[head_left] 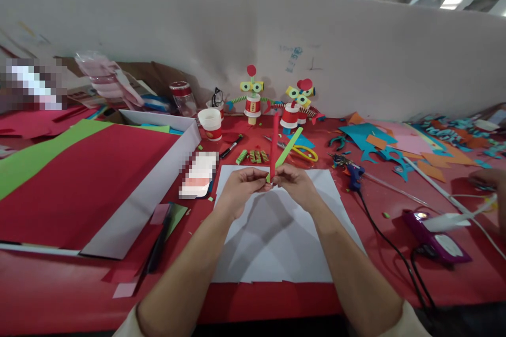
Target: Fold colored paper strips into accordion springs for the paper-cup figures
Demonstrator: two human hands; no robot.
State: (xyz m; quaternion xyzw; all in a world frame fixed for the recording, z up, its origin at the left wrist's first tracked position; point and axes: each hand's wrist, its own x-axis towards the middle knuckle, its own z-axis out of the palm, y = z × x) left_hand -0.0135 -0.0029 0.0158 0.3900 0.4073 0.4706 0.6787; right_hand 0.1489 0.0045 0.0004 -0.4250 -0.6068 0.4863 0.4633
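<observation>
A red paper strip point(274, 142) stands upright over the white sheet point(272, 253), and a green paper strip point(290, 146) slants up to the right. The two meet at their lower ends. My left hand point(247, 184) is closed in a pinch at that meeting point. From the other side, my right hand point(294, 184) pinches the same ends, its fingertips close to the left ones. Just beyond lie several folded green paper springs point(256, 156). Yellow-handled scissors point(306, 154) rest behind the strips.
Paper-cup figures point(253, 106) stand by the wall. A box with red paper point(98, 184) is at left, beside a phone point(198, 175). To the right are a blue glue gun point(354, 176), cords, a purple power strip point(437, 242), paper scraps point(369, 139) and another person's hand point(488, 179).
</observation>
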